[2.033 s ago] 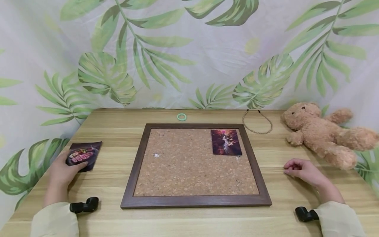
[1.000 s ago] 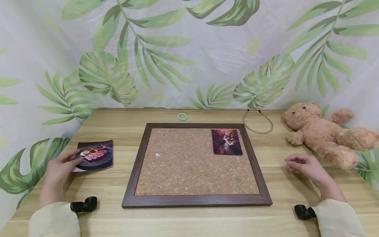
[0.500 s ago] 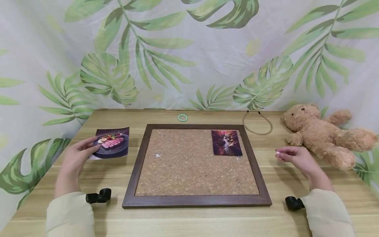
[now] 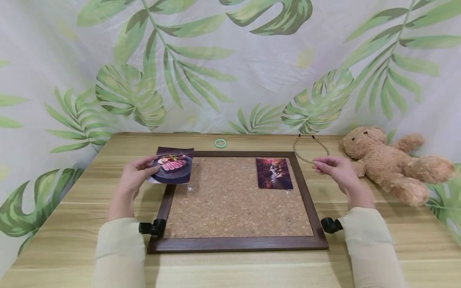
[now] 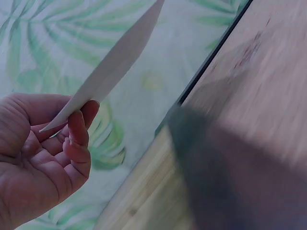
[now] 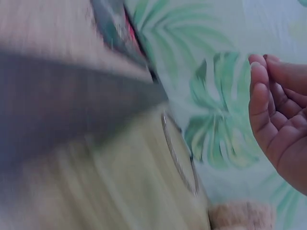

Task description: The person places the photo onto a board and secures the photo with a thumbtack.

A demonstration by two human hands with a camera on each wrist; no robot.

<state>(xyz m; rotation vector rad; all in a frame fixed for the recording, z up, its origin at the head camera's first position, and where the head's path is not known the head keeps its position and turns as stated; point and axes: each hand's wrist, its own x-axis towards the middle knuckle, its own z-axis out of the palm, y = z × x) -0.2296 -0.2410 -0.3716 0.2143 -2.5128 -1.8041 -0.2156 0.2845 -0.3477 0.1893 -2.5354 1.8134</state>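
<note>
In the head view my left hand [image 4: 133, 176] pinches the left edge of a photo print [image 4: 174, 166] of sliced meat on a dark plate. The print hangs above the left side of the framed cork board [image 4: 234, 208]. Its plain back [image 5: 108, 67] faces the left wrist camera, between thumb and fingers. My right hand [image 4: 336, 172] is raised off the board's right side, thumb and forefinger pressed together on a tiny pinkish thing, mostly hidden by the fingertips. A second dark photo [image 4: 275, 174] with a bright pink spot lies on the board's upper right.
A beaded cord [image 4: 302, 157] lies behind the right hand, and a brown teddy bear [image 4: 389, 164] rests at the far right. Behind the frame sits a green ring [image 4: 220, 143]. A leaf-patterned cloth [image 4: 230, 80] hangs at the table's back edge.
My left hand has lifted the meat photo off the table and carried it right, over the board's left edge. My right hand has risen and moved left toward the board.
</note>
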